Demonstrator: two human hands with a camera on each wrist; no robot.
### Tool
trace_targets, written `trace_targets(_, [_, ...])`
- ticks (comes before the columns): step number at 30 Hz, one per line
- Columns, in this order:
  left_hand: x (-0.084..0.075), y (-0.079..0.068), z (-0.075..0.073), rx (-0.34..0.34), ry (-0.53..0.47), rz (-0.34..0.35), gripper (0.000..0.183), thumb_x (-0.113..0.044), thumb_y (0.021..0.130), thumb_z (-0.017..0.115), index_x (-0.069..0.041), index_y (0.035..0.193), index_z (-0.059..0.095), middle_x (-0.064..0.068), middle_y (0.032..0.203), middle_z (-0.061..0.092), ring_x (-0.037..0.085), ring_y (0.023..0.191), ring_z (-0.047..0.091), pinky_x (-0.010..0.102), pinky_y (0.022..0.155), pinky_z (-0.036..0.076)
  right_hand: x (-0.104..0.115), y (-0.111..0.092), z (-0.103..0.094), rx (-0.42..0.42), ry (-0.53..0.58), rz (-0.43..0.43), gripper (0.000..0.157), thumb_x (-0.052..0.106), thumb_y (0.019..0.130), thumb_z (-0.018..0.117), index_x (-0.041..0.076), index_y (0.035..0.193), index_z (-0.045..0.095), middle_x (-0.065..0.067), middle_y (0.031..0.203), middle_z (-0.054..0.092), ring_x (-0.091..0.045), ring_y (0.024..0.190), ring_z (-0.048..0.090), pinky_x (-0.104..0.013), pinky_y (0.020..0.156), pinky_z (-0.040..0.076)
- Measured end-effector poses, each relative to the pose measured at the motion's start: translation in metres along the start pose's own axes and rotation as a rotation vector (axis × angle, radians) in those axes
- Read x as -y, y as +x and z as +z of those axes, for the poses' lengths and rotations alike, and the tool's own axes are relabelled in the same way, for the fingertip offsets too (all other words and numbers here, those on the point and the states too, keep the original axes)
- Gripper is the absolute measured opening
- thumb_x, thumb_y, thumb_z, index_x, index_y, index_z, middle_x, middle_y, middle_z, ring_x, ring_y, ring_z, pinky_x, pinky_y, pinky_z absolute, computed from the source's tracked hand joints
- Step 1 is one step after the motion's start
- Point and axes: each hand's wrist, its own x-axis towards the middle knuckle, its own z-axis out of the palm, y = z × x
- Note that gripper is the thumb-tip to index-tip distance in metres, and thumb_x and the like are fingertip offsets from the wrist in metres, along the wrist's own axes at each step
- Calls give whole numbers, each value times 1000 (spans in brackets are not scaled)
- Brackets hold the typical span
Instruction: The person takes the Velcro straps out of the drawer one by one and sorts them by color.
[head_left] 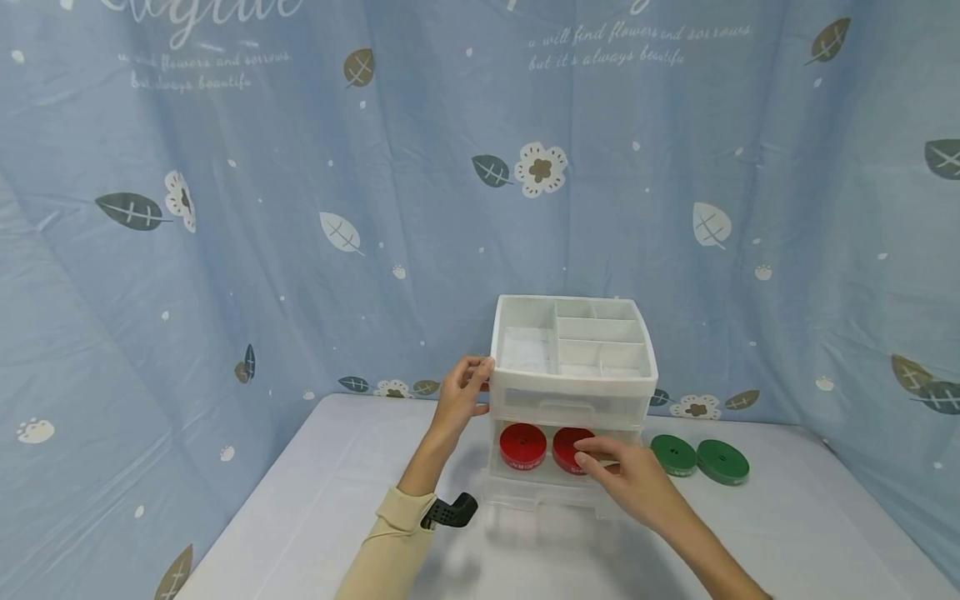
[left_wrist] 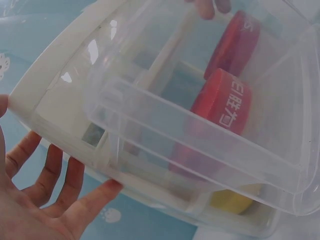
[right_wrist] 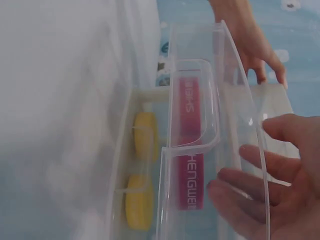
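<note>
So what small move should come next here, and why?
Probably draw the right hand back clear of the open drawer, ready to push it shut: both red rolls already lie inside, while the left hand rests against the side of the drawer unit.

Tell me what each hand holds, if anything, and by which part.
Neither hand shows a clear grip: the left hand touches the left side of the drawer unit; the right hand, open, is near the right red roll, touch uncertain.
</note>
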Motion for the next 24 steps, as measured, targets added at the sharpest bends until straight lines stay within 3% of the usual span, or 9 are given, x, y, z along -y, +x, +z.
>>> trace_targets(4, [0,0,0,-4,-3,0,37,-42,100,54,-13,122,59,11,117,61,18,100,60,49,85,58,2,4,5,1,-115,-44,27,28,88,73,14,112,72,-5,114,72,-17,89,71,-29,73,60])
trace_targets(10, [1,0,0,-9,-5,0,38,-43,100,54,-12,123,59,11,117,61,18,100,60,49,85,58,2,7,10,-31,-229,-100,31,30,87,74,14,114,71,-5,122,69,-25,110,65,-46,89,57])
trace_targets(24, [0,2,0,-8,-8,-13,35,-44,99,55,-15,119,60,10,117,62,16,99,60,48,84,59,7,19,13,55,-287,-86,54,31,88,73,6,134,59,-17,137,57,-39,124,54,-57,98,50])
